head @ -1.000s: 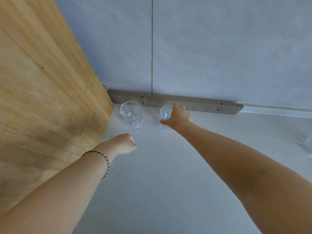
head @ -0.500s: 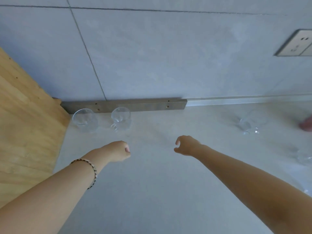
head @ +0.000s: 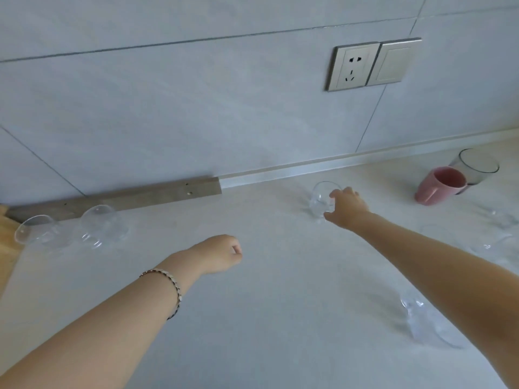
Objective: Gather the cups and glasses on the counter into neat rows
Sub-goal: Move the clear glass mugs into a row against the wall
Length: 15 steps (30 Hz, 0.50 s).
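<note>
Two clear glass cups [head: 36, 231] [head: 99, 224] stand side by side at the far left, against the metal strip at the wall's foot. My right hand [head: 344, 206] reaches a third clear glass cup [head: 320, 200] near the wall, with fingers and thumb curled round its right side. My left hand [head: 222, 254] hovers over the pale counter [head: 252, 318] in a loose fist, holding nothing. A pink mug [head: 439, 185] and a dark-tinted glass [head: 476, 165] stand at the far right. More clear glasses [head: 427, 321] [head: 497, 242] lie beside and under my right forearm.
A grey metal strip [head: 140, 196] runs along the wall base at the left. A wooden panel edge [head: 5, 234] bounds the counter at the left. A socket and switch plate [head: 370, 63] sits on the tiled wall.
The view has swung right. My right hand has left the second cup at the left and reached out to the clear cup near the wall. My left hand has stayed in a fist.
</note>
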### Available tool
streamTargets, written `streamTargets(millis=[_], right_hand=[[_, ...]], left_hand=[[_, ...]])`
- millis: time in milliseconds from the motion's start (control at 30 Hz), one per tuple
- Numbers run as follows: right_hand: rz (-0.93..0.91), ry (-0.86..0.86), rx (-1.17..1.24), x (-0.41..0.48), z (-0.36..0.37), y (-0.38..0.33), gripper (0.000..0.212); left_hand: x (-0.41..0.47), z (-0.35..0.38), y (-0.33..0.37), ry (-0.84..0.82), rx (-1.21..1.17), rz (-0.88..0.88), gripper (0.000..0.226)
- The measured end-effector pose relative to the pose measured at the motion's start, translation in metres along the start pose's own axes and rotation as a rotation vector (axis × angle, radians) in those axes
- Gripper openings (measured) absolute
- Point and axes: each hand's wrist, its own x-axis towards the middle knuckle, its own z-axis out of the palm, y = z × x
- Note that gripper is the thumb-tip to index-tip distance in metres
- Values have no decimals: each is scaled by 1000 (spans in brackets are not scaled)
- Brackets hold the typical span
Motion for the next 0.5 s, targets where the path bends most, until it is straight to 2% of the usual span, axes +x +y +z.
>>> streamTargets(millis=[67,233,400,500], right_hand=[[6,18,36,18,-5,12,72],[28,-103,72,45,7,24,99],[61,-68,183,53,20,21,92],[100,-33,221,53,16,16,85]], left_hand=[[7,3,17,2,10,-15,25],[11,8,27,-15,48,-93,25],[8,11,12,-40,50,-164,14],[2,13,4,-37,11,-197,21]])
